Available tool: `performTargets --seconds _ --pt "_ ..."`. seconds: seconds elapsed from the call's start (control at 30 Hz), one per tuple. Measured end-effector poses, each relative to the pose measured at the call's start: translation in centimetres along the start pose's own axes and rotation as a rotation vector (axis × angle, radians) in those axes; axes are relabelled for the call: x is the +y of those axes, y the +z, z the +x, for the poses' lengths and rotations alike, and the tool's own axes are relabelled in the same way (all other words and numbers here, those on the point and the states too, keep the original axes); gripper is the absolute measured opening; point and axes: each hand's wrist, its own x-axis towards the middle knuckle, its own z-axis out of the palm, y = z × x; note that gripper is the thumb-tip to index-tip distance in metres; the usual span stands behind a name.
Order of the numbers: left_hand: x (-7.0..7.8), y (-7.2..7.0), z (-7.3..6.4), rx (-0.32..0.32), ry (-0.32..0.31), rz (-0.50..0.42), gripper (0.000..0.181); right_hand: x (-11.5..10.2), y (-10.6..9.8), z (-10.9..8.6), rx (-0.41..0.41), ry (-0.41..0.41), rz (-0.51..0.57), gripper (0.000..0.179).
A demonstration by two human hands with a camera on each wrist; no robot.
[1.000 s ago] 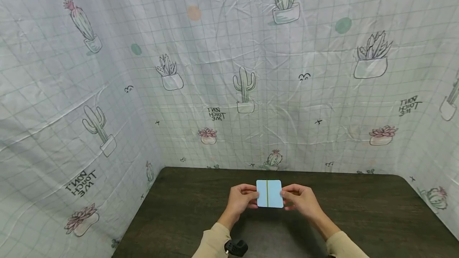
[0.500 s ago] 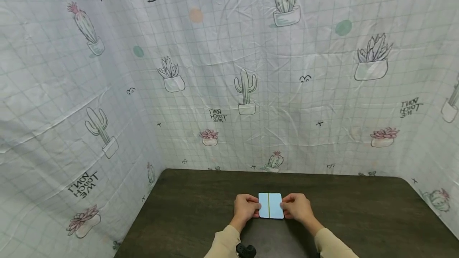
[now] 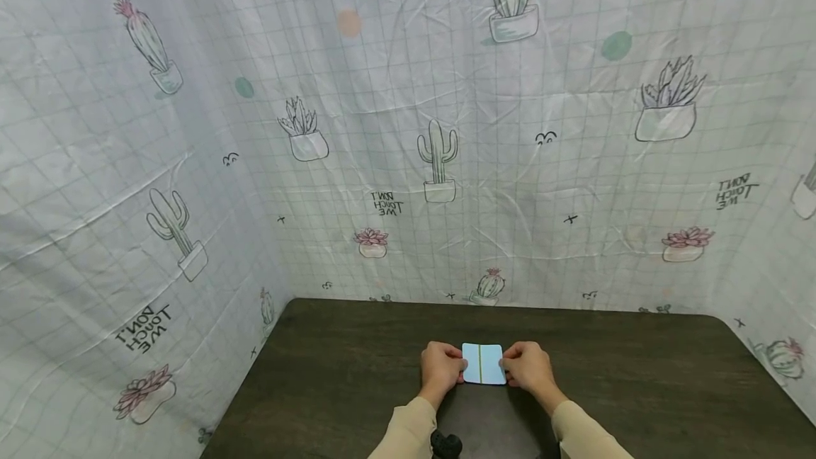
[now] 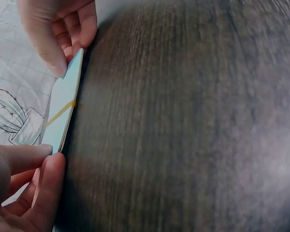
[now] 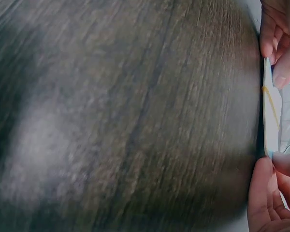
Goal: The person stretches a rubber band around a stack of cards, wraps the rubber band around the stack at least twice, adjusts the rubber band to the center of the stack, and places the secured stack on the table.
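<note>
A thin, light-blue square pad with rounded corners [image 3: 490,365] is held between the two hands, a yellow band [image 4: 60,114] running across its middle. In the left wrist view its edge shows as a narrow, layered line. My left hand [image 3: 440,367] pinches the left edge, thumb on the near face and fingers behind. On the opposite edge my right hand [image 3: 528,367] pinches in the same way. The pad's far face is hidden. Whether its lower edge touches the dark wooden table [image 3: 344,374] I cannot tell.
Behind the table hangs a pale grid-patterned curtain [image 3: 497,218] with printed cacti, which also covers both sides. A black wrist strap [image 3: 446,445] shows by the left sleeve [image 3: 408,427]. A greyish patch [image 3: 491,420] lies on the table between the forearms.
Both hands have moved the pad lower in the head view and slightly right. It now looks shorter from top to bottom. The grip on both edges is the same.
</note>
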Motion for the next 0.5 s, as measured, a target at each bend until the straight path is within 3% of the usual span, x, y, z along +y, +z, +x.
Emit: performTargets --seconds 0.3,0.5 --pt "0.1 0.2 0.2 0.024 0.01 0.041 0.013 -0.2 0.1 0.1 0.017 -0.016 -0.09 0.006" --pt "-0.1 -1.4 0.0 -0.032 -0.023 -0.03 0.006 -0.3 -0.7 -0.7 0.012 -0.042 -0.066 0.011"
